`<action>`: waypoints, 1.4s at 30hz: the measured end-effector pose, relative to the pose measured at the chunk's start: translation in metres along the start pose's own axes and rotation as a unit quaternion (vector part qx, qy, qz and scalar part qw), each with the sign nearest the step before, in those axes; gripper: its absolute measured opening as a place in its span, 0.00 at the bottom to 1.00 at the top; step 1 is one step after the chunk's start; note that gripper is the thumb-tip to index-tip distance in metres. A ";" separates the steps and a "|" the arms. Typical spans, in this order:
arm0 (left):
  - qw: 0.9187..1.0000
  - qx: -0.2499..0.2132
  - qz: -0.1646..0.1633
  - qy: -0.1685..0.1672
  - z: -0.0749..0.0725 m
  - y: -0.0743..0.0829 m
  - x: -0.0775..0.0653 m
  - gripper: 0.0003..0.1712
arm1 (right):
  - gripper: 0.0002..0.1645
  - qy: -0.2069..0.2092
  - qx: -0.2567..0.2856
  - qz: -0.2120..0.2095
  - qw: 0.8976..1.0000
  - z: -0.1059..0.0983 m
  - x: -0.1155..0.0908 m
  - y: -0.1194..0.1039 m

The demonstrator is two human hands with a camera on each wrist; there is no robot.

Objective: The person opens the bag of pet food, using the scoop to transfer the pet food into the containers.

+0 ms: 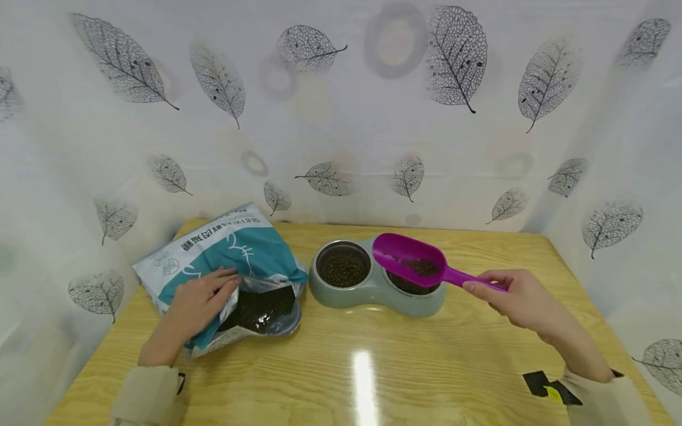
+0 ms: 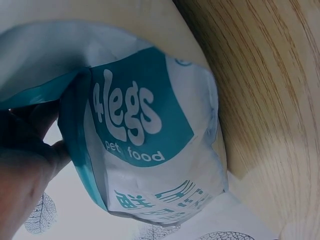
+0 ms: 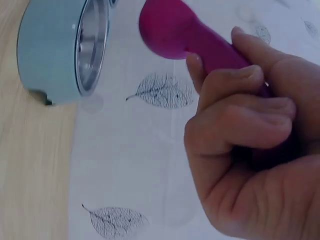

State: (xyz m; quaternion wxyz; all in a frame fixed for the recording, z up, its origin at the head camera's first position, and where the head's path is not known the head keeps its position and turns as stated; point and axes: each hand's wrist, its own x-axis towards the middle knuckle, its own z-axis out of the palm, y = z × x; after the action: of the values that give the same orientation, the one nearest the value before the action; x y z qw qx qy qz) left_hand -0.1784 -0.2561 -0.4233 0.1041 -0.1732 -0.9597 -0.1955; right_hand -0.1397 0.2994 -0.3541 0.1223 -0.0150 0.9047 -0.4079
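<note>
My right hand (image 1: pixel 524 299) grips the handle of a magenta scoop (image 1: pixel 409 251), fingers curled round it in the right wrist view. Some brown kibble (image 1: pixel 423 266) lies in the scoop, which is over the right bowl of a grey-green double pet bowl (image 1: pixel 367 296). Kibble fills part of the left bowl (image 1: pixel 343 269); more shows in the right one, partly hidden by the scoop. On the left, a teal and white pet food bag (image 1: pixel 240 239) lies with its mouth towards me, dark kibble (image 1: pixel 261 307) inside. My left hand (image 1: pixel 199 305) holds the bag's opening edge.
Everything stands on a wooden table (image 1: pixel 319 378) with a bright light reflection near its front. A white curtain (image 1: pixel 341 118) with leaf prints hangs behind the table and along both sides.
</note>
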 end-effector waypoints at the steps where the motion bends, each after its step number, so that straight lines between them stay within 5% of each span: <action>1: 1.000 0.000 -0.001 -0.001 0.000 0.000 0.000 0.20 | 0.28 0.014 -0.019 0.004 1.000 -0.002 -0.001 0.001; 17: 1.000 0.001 -0.005 -0.004 -0.001 0.001 0.000 0.21 | 0.43 0.087 -0.154 0.017 0.984 -0.006 -0.003 0.010; 25: 1.000 0.001 -0.009 -0.007 -0.002 0.002 0.000 0.21 | 0.38 0.112 -0.211 -0.026 0.971 0.003 -0.004 0.005; 36: 1.000 -0.009 -0.015 -0.021 -0.005 0.001 0.001 0.22 | 0.31 0.163 -0.224 -0.068 0.959 0.013 -0.013 0.014; 42: 0.997 -0.060 -0.024 -0.052 -0.011 0.013 -0.005 0.25 | 0.35 0.197 -0.186 -0.032 0.962 0.009 -0.034 0.034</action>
State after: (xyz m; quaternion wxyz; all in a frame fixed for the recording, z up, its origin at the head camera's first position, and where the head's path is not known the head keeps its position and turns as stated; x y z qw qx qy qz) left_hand -0.1679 -0.2504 -0.4103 0.0389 -0.1662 -0.9542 -0.2455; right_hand -0.1019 0.3193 -0.3778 -0.0767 0.0142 0.9698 -0.2310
